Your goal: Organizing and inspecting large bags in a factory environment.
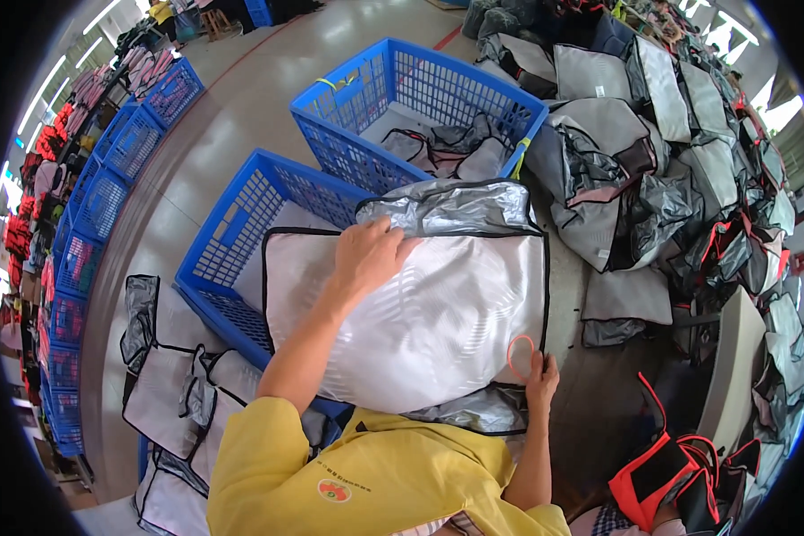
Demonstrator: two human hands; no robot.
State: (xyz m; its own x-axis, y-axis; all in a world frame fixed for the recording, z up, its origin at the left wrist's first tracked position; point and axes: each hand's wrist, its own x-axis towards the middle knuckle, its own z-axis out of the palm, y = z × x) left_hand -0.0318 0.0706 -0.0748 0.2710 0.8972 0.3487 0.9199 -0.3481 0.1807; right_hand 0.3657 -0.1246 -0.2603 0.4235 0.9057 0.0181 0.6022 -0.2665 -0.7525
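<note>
A white and silver insulated fabric bag (420,326) with black binding lies spread in front of me, across my lap and the near crate's edge. My left hand (372,257) grips its far edge, fingers curled over the black binding. Beyond that edge a crumpled silver lining flap (456,210) sticks out. At the bag's right edge, my right hand (542,382) is closed around a small tool with an orange loop handle (512,359). The rest of that tool is hidden, so I cannot tell its kind. Another silver part (478,409) shows beneath the near edge.
Two blue plastic crates (219,237) (402,67) stand ahead; the farther holds silver and black pieces. White bag pieces (165,406) are heaped at left, and a large pile of bags (625,179) rises at right. Red and black pieces (657,478) lie lower right, beside another person's hand.
</note>
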